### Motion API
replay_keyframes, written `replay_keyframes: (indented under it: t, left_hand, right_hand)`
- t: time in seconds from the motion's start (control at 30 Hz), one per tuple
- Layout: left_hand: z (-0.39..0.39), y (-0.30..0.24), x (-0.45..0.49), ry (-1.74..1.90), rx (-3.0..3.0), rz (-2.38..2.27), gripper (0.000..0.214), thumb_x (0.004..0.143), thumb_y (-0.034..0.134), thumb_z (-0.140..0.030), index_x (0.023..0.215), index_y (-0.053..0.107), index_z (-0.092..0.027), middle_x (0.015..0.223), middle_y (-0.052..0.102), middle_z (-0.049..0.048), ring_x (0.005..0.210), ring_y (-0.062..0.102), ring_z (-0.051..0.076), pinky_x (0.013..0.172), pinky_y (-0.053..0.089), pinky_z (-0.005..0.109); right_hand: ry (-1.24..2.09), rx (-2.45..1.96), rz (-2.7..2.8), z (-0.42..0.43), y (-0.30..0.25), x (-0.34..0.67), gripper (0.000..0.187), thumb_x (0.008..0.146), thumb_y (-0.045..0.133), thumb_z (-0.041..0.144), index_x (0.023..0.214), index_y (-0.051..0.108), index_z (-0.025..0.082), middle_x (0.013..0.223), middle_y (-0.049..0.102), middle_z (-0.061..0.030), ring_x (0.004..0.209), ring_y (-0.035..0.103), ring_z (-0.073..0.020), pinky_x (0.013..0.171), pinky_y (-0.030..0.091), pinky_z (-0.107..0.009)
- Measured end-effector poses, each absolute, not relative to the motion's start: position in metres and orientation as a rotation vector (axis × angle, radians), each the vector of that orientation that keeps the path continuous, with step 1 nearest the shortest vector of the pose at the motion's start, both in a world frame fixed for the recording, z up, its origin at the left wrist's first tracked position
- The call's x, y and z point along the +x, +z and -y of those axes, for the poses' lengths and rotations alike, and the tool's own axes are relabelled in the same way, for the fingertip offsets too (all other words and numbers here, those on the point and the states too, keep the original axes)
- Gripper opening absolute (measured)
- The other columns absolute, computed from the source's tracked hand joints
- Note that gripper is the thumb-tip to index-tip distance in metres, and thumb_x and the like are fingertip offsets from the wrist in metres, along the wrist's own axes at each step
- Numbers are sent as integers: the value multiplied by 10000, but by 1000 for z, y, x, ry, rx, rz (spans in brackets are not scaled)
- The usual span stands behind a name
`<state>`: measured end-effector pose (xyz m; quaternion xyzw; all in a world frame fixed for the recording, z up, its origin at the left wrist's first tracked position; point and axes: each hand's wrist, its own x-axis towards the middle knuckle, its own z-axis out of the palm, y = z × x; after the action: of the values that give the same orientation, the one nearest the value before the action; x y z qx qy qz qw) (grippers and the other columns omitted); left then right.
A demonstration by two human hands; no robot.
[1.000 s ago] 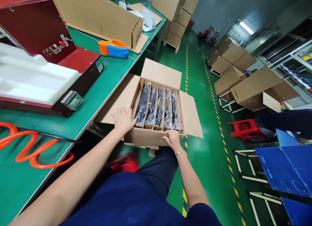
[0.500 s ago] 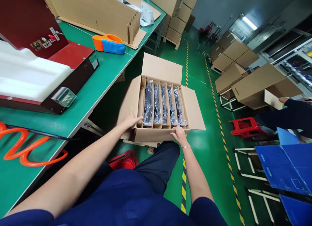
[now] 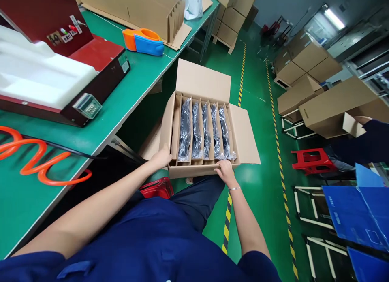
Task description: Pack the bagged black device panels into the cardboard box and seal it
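Note:
An open cardboard box [image 3: 206, 170] stands in front of me beside the green bench, its far flap [image 3: 203, 80] and right flap [image 3: 244, 134] folded outward. Cardboard dividers split it into upright slots, which hold several dark items in clear plastic bags [image 3: 185, 130]; their kind is hidden by the wrapping. My left hand [image 3: 162, 157] is closed on the left flap [image 3: 167, 122] at the near left corner, and that flap stands partly raised. At the near edge, right of its middle, my right hand [image 3: 225, 171] grips the cardboard, thumb inward.
On the green bench [image 3: 112, 112] at left are a red machine with white foam [image 3: 45, 71], an orange-blue tape dispenser [image 3: 143, 41], an orange coiled hose [image 3: 54, 168] and cardboard dividers [image 3: 146, 14]. Red stools, stacked cartons and blue boxes [image 3: 355, 213] stand around. Another person [image 3: 373, 144] works at right.
My left hand has tightened round the left flap, which now stands steeper and uncovers cardboard beneath it. My right hand keeps its place on the near edge. The view has shifted slightly.

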<state>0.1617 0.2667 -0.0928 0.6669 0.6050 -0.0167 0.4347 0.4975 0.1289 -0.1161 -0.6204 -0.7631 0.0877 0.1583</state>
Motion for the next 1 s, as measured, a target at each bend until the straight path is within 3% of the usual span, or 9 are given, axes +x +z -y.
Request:
replay_keyframes:
  t: [0.13,0.23,0.37,0.47,0.6,0.67,0.77,0.9,1.0]
  left_hand:
    - [-223,-92,141,-96,1753,-1509,670,868,415,-198,1483,259,19,1323,574,322,1174,632,382,952,498,469]
    - [-215,-93,131,-60,1883,-1522,712,893,410,-274,1504,243,50,1490,407,336,1362,478,383,1091,427,467]
    - [-237,-89,135,217,2120,-1500,720,913,407,-313,1525,242,28,1604,262,252,1501,246,339,1228,253,466]
    - [-254,-85,149,382,2274,-1337,624,924,369,-260,1499,343,-18,1602,312,193,1503,259,280,1244,231,428]
    - [-258,-90,164,275,2339,-1320,597,905,370,-233,1463,434,-33,1574,375,175,1465,337,305,1221,249,507]
    - [-256,-94,166,261,2344,-1363,593,914,362,-261,1461,449,-48,1573,382,160,1452,358,309,1217,230,545]
    - [-253,-99,165,268,2343,-1380,607,916,371,-297,1475,437,-73,1582,372,135,1454,353,301,1212,204,581]
    - [-253,-97,163,284,2317,-1375,632,920,366,-324,1509,385,-96,1610,315,115,1465,332,279,1211,180,598]
    - [-252,-95,162,323,2284,-1371,643,948,298,-321,1548,304,-89,1616,296,120,1470,329,260,1215,189,576]
  right_hand:
    - [282,-1738,2140,-101,-107,483,148,937,544,294,928,642,182,893,675,-103,874,595,-257,851,460,-421]
    - [279,-1756,2031,-91,-89,472,158,942,547,316,938,651,198,909,693,-98,891,623,-256,847,493,-421]
    - [264,-1798,1789,-112,-62,430,263,985,430,283,1112,647,205,1094,679,-125,1062,622,-258,943,500,-444]
    - [541,-1734,1722,-158,-58,370,314,961,473,286,1222,630,209,1204,663,-110,1088,632,-228,985,505,-397]
    - [512,-2000,1933,-224,-72,304,545,884,534,164,1423,475,116,1476,503,-168,1379,427,-286,1197,263,-511]
    - [437,-2143,1991,-245,-78,290,601,865,557,142,1445,427,54,1477,493,-212,1420,357,-325,1208,141,-587]
    - [426,-2206,1966,-262,-81,286,546,876,559,147,1390,466,-11,1345,594,-262,1450,303,-339,1200,69,-608]
    - [448,-2235,1848,-275,-66,294,448,861,507,85,1305,561,61,1248,670,-220,1363,448,-328,1173,96,-660]
    - [490,-2207,1753,-274,-40,314,501,838,512,91,1333,560,146,1249,692,-133,1239,582,-282,1169,236,-613]
